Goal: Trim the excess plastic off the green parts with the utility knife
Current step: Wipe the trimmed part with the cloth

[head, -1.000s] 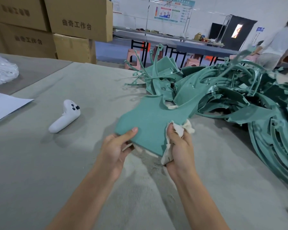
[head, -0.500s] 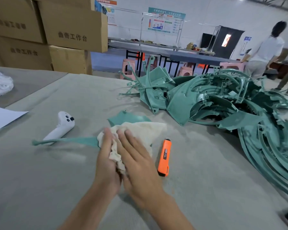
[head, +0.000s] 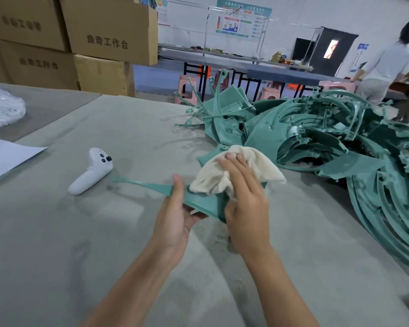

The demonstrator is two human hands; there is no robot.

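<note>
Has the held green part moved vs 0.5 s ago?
Yes, rightward. The green part had its thin tip past the white controller; now the tip stops to the controller's right.

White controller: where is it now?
Head view, left of centre: the white controller lies on the grey table cover, between the paper sheet on its left and the left hand gripping the green part on its right.

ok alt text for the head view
A left hand grips a green plastic part while the right hand presses a cream cloth onto it. A white controller lies to the left, a pile of green parts to the right.
</note>
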